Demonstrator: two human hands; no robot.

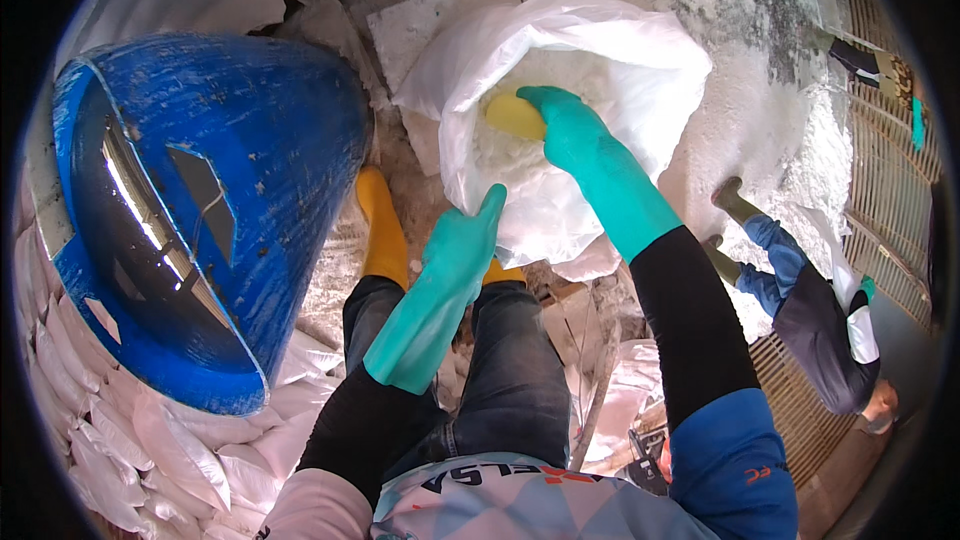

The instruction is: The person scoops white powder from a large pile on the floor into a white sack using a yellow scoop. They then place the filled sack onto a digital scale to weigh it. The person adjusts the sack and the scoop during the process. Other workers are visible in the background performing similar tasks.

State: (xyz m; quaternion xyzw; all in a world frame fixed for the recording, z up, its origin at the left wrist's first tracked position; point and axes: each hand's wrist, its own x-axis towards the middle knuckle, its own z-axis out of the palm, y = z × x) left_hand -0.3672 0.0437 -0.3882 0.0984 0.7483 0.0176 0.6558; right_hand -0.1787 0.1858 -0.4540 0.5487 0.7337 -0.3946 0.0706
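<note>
Right hand (pixel 572 132) holding yellow scoop (pixel 514 117); left hand (pixel 466 242) gripping near rim of sack (pixel 440 80); we're likely scooping powder (pixel 500 160), needing steady lift next.

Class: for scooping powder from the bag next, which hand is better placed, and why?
Right, probably: the right hand is inside the white plastic bag, over the white powder, holding what looks like a yellow scoop. The left hand is at the bag's near rim, better placed to steady it.

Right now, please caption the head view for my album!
Left hand grips white bag; right hand holds a yellow object inside.
</note>
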